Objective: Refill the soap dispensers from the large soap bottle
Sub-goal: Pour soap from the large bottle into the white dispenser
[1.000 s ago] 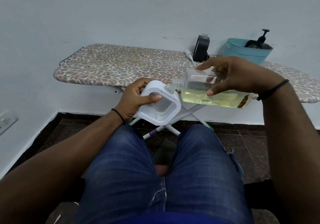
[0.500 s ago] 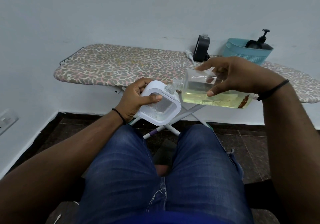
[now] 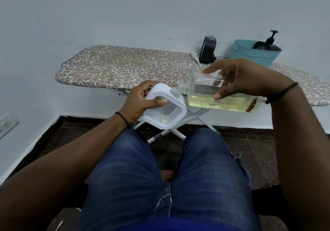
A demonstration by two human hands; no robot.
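Almost nothing has shifted since a second ago. The right hand grasps the large soap bottle tipped to the white dispenser, gripped by the left hand. It looks heavy, stiff and slippery; holding its body suits.

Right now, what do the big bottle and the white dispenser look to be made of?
The large bottle looks like clear, glossy plastic: the yellowish soap shows through. The white dispenser seems to be smooth matte plastic around a textured translucent window. Neither material can be confirmed by sight alone.
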